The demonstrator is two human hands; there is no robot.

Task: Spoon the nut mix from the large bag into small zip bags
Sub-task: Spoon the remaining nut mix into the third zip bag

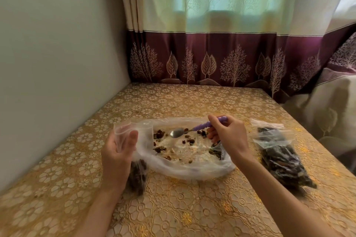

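Nearest, the left hand (117, 152) grips a small zip bag (134, 161), mouth upward, just left of the large bag (190, 152). The right hand (229, 136) pinches the spoon (192, 130), handle pointing right, bowl leftward inside the large bag. A filled bag (279, 156) lies right.

No writing, label, brand, number or sign can be read anywhere. The clear plastic bags carry no legible print, and the curtain and the cloth on the worktop show only tree, leaf and flower patterns.
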